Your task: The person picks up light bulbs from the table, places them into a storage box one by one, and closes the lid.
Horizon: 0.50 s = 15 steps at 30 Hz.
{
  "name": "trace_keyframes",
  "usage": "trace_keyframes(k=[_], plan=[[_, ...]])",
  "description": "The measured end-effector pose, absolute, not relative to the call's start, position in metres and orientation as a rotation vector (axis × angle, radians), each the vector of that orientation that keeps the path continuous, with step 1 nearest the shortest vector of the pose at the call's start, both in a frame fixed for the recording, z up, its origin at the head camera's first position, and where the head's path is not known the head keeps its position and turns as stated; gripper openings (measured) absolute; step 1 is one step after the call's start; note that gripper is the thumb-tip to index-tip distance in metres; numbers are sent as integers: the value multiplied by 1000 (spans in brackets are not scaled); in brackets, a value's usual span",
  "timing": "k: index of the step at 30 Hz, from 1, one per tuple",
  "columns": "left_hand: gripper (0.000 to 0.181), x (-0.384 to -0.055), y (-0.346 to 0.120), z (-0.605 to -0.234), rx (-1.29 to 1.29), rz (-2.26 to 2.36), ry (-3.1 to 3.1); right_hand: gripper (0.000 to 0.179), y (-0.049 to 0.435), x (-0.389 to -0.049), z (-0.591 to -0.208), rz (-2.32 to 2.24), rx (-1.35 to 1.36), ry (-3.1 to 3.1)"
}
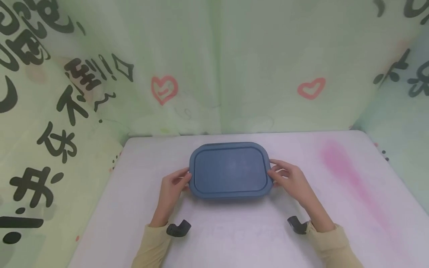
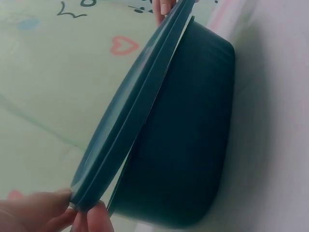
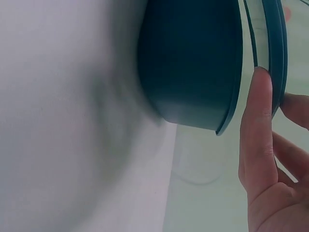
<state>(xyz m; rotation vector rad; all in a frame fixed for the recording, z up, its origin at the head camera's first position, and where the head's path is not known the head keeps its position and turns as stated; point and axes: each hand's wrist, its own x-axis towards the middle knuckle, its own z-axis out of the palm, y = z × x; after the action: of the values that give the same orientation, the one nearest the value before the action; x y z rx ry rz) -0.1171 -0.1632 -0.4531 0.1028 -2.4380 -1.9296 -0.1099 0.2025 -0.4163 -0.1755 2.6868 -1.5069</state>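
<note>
A blue rectangular lid (image 1: 231, 171) with rounded corners spans the space between both hands in the head view. My left hand (image 1: 171, 190) pinches its left edge, thumb on top and fingers beneath. At the opposite end, my right hand (image 1: 292, 181) grips the lid's right edge between thumb and fingers. Below the lid sits a deep dark blue food container (image 2: 188, 130), upright on the table. Light shows through a narrow gap between lid and container rim in the left wrist view, and a wider one appears in the right wrist view. From above, the lid hides the container.
The white table (image 1: 231, 230) carries a pink smear on its right side. Pale green curtains (image 1: 234, 67) with red hearts and black writing hang behind it and along the sides. A black wrist device (image 1: 179, 228) juts from the left sleeve, another (image 1: 297, 225) from the right.
</note>
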Motion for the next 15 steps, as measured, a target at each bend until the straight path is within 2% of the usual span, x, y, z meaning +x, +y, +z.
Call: trace_keyframes(k=[15], plan=[[43, -140, -156, -450, 145, -1937, -2493, 53, 201, -125, -421, -1396, -158, 2756]])
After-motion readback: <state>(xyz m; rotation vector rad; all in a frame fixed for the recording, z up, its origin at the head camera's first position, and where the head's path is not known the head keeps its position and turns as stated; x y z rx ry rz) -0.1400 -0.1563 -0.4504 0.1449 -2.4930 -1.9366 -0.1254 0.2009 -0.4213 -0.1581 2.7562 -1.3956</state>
